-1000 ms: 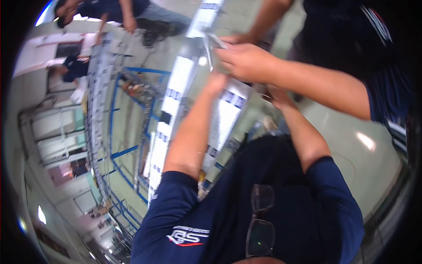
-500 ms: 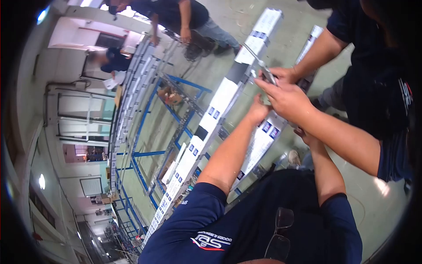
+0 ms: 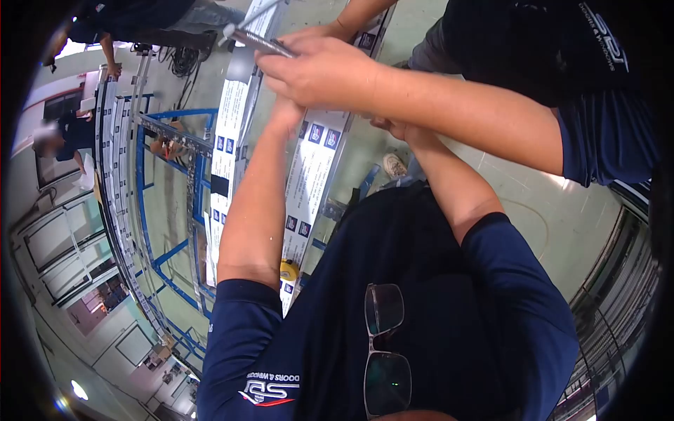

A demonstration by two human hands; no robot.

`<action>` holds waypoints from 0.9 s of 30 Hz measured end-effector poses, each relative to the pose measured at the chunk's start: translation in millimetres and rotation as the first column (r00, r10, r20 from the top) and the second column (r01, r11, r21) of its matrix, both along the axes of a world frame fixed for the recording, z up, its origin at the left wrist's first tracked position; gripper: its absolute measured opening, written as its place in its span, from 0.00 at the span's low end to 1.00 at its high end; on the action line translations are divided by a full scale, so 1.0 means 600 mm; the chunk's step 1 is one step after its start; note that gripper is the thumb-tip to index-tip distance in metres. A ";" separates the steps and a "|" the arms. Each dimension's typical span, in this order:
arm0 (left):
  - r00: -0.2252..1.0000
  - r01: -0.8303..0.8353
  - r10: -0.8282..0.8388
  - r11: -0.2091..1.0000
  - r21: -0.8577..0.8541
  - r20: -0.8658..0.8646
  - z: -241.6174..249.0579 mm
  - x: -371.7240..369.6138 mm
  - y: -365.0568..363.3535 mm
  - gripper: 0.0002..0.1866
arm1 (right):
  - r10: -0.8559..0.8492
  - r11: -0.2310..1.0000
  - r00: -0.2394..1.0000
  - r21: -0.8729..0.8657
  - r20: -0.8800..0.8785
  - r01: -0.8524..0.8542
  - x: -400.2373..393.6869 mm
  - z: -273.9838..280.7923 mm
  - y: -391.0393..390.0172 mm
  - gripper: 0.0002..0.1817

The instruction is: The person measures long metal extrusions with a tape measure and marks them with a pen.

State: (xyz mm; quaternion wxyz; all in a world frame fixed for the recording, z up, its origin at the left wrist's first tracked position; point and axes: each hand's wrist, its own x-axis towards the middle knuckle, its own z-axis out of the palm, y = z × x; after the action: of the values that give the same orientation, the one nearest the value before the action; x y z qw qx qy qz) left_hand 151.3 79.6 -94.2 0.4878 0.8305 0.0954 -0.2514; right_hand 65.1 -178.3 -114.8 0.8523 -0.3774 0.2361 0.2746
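Observation:
My left hand (image 3: 286, 119) reaches over the white-taped metal profile (image 3: 314, 165). Its fingers are hidden behind a co-worker's hand (image 3: 326, 74). My right hand (image 3: 395, 129) is near the profile's right side, partly covered by the co-worker's forearm; a few bent fingertips show, and what they touch, if anything, is hidden. The co-worker's two hands hold a long metal rod-like tool (image 3: 261, 42) with a ribbed thick part, just above my left hand. A second taped profile (image 3: 223, 133) runs alongside on the left.
A yellow round object (image 3: 288, 270), resembling a tape measure, lies by my left elbow. Blue steel racks (image 3: 172, 263) stand to the left, with long wrapped profiles (image 3: 112, 161) beyond. Other people stand at upper left. Stacked metal lengths (image 3: 611, 309) lie at lower right.
The view has swung, so hands and profiles appear further left and higher. My left hand is now more covered by the co-worker's hand. The co-worker still holds the rod-like tool.

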 end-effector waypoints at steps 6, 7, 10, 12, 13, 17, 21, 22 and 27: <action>0.999 0.048 -0.048 0.996 0.073 0.002 0.024 -0.005 -0.004 0.35 | -0.019 1.000 0.999 0.025 0.030 0.018 0.024 0.020 0.030 0.13; 0.999 0.046 -0.047 0.994 0.099 0.013 0.022 -0.003 -0.004 0.35 | -0.018 0.999 0.999 0.034 0.045 0.016 0.031 0.029 0.039 0.13; 0.999 0.004 -0.004 1.000 -0.004 -0.042 0.043 -0.006 -0.020 0.35 | -0.001 0.999 0.998 0.049 0.068 -0.002 0.040 0.047 0.057 0.12; 1.000 -0.003 0.002 1.000 -0.023 -0.017 0.053 -0.010 -0.028 0.35 | 0.004 0.999 0.997 0.051 0.076 -0.008 0.039 0.045 0.056 0.12; 1.000 -0.003 0.003 1.000 0.005 -0.009 0.059 -0.011 -0.031 0.35 | 0.003 0.999 0.997 0.045 0.071 -0.006 0.036 0.045 0.052 0.12; 0.998 -0.057 0.055 0.996 -0.064 -0.033 0.056 -0.010 -0.031 0.36 | -0.005 1.000 1.000 0.008 0.003 0.005 0.016 0.027 0.022 0.12; 1.000 -0.025 0.025 0.999 -0.040 0.002 0.047 -0.008 -0.028 0.38 | -0.023 1.000 1.000 -0.007 -0.017 0.023 0.012 0.015 0.015 0.12; 1.000 -0.019 0.019 0.999 -0.043 -0.003 0.048 -0.008 -0.028 0.38 | -0.020 1.000 1.000 -0.004 -0.010 0.020 0.010 0.011 0.011 0.12; 0.993 0.071 -0.062 0.993 -0.093 0.105 0.042 -0.008 -0.017 0.34 | -0.025 1.000 1.000 -0.002 -0.008 0.025 0.008 -0.008 0.007 0.12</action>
State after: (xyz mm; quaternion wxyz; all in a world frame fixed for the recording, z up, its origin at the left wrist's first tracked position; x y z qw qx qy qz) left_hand 146.6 69.3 -68.8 0.5230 0.8204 0.0304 -0.2293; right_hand 69.8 -174.0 -119.6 0.8543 -0.3743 0.2444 0.2651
